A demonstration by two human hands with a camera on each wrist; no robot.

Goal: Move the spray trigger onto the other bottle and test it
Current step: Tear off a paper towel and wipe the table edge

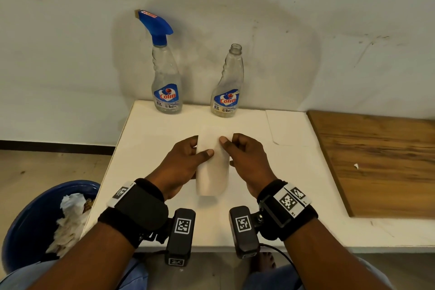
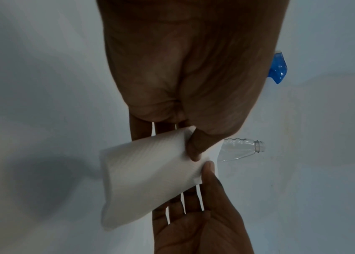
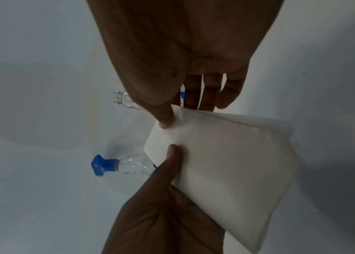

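Two clear Colin bottles stand at the back of the white table (image 1: pixel 294 172), against the wall. The left bottle (image 1: pixel 166 77) carries the blue spray trigger (image 1: pixel 154 24); the right bottle (image 1: pixel 229 80) has a bare open neck. Well in front of them, both hands hold a folded white paper towel (image 1: pixel 211 172) just above the table. My left hand (image 1: pixel 202 147) pinches its left edge with the thumb on top, and my right hand (image 1: pixel 229 141) pinches its right edge. In the wrist views the paper towel (image 2: pixel 150 171) (image 3: pixel 226 163) hides most of both bottles; the open neck (image 2: pixel 259 148) and the trigger (image 3: pixel 100 165) show.
A blue bin (image 1: pixel 30 223) with crumpled paper stands on the floor by the table's left edge. A wooden board (image 1: pixel 376 160) lies on the table's right side, with a small white scrap (image 1: pixel 356 166) on it. The wall rises right behind the bottles.
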